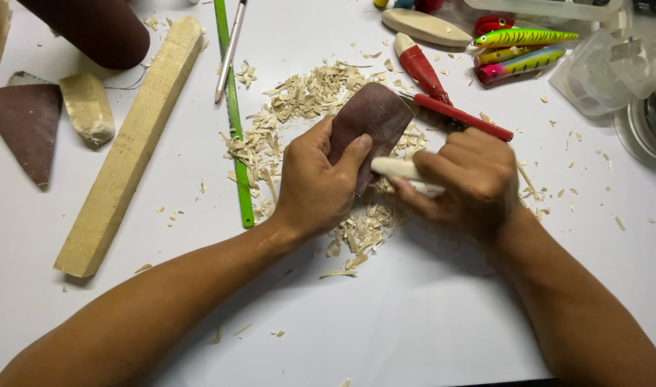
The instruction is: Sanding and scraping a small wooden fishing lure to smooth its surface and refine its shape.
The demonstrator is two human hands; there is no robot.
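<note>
Gripping a pale carved wood piece [403, 170], the right hand [471, 179] keeps its long axis left-right, tip toward the left hand [317, 179], which pinches brown sandpaper [374, 118] just touching it, above the shavings [306, 93].

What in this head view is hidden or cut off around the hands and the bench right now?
- Carved wooden piece: only its pale tip shows; the right hand covers the rest.
- Sandpaper sheet: lower part hidden behind the left hand.
- Red-handled knife: blade end hidden behind the right hand.
- Clear plastic container: cut off by the right edge, contents unclear.
- Dark red roll: cut off by the top edge.
</note>
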